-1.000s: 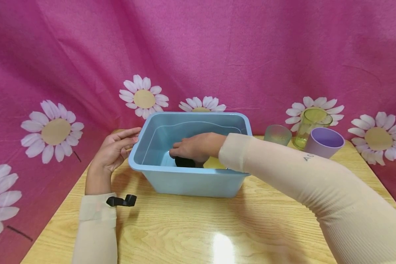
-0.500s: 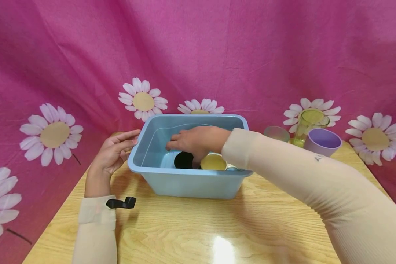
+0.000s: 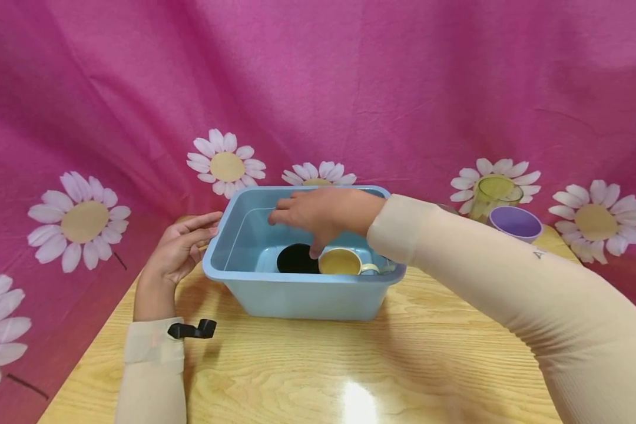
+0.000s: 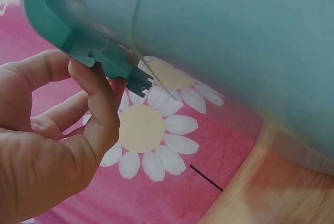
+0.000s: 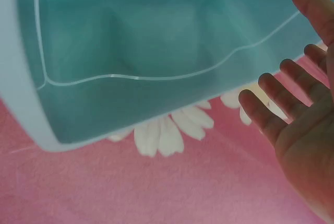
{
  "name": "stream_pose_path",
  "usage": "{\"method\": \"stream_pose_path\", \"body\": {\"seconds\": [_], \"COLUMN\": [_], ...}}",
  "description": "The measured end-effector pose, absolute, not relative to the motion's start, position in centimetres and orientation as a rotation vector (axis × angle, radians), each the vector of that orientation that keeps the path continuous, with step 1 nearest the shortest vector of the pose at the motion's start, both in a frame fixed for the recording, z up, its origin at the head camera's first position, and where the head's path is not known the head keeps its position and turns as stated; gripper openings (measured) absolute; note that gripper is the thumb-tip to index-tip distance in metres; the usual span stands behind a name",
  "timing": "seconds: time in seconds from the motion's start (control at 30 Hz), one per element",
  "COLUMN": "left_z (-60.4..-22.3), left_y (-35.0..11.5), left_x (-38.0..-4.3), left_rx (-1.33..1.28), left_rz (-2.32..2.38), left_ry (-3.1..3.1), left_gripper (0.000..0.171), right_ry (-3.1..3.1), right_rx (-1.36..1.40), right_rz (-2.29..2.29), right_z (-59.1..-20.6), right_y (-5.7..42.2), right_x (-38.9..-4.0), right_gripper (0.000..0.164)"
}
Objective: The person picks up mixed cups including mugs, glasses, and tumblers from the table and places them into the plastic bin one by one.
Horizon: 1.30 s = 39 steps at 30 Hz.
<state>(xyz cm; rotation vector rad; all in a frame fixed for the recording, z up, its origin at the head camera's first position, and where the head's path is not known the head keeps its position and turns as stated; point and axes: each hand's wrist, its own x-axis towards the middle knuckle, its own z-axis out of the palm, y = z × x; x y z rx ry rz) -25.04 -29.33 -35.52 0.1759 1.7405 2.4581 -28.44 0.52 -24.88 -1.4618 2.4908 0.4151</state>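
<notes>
A light blue plastic tub (image 3: pixel 307 297) stands on the wooden table. My left hand (image 3: pixel 177 250) holds its left rim, with thumb and fingertips at the edge; in the left wrist view that hand (image 4: pixel 68 125) is seen under the rim's lip. My right hand (image 3: pixel 323 212) hovers over the tub with fingers spread and nothing in them. The right wrist view has that hand (image 5: pixel 308 125) beside the tub's inside wall. Below it in the tub are a black cup (image 3: pixel 297 259) and, right next to it, a mug with a yellow inside (image 3: pixel 339 262) and a pale handle.
Right of the tub stand a purple cup (image 3: pixel 515 222) and a clear yellow-green glass (image 3: pixel 490 200); another glass is mostly hidden behind my right sleeve (image 3: pixel 456 247). A pink cloth with daisies (image 3: pixel 318 88) hangs behind. The wooden table (image 3: pixel 281 365) extends in front.
My right hand has let go of the black cup and risen out of the tub's bottom, its fingers spreading. More of both cups shows now. My left hand has stayed at the rim.
</notes>
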Motion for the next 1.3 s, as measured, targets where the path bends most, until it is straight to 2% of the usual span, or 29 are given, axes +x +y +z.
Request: {"method": "stream_pose_path", "body": {"seconds": [0.17, 0.43, 0.87, 1.3], "left_z": [-35.7, -35.9, -35.8, -35.8], "left_y": [-29.4, -29.3, -29.1, -29.2], "left_x": [-25.1, -25.1, -25.3, -25.3], "left_rx": [0.19, 0.205, 0.206, 0.173], "left_rz": [2.469, 2.486, 2.477, 2.486], "left_ry": [1.732, 1.734, 1.736, 1.697], "left_gripper": [0.029, 0.03, 0.031, 0.031], "right_ry": [2.522, 2.572, 2.711, 2.823], "right_rx": [-1.478, -1.433, -1.324, -1.178], "right_rz": [0.403, 0.409, 0.302, 0.193], "right_z": [-24.1, -23.0, -21.4, -21.5], "right_y": [1.7, 4.2, 11.5, 18.4], "right_x": [-28.6, -28.3, -28.6, -28.7], "right_gripper": [0.097, 0.091, 0.086, 0.077]}}
